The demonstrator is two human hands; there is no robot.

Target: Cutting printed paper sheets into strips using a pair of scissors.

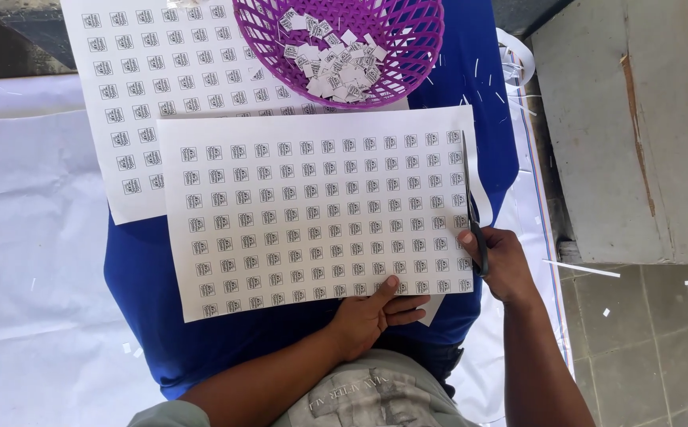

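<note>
The top edge is cutting off the purple basket [407, 55] and the far end of the rear printed sheet [162, 71], while the front sheet [312, 213] is covering that sheet's near right part. The small marks printed on both sheets are showing too small to make out. The right hand [496, 265] is hiding the handles of the scissors [470, 205]. The left hand [371, 316] is hiding part of a paper slip [431, 310]. The bottom edge is cropping both forearms.
</note>
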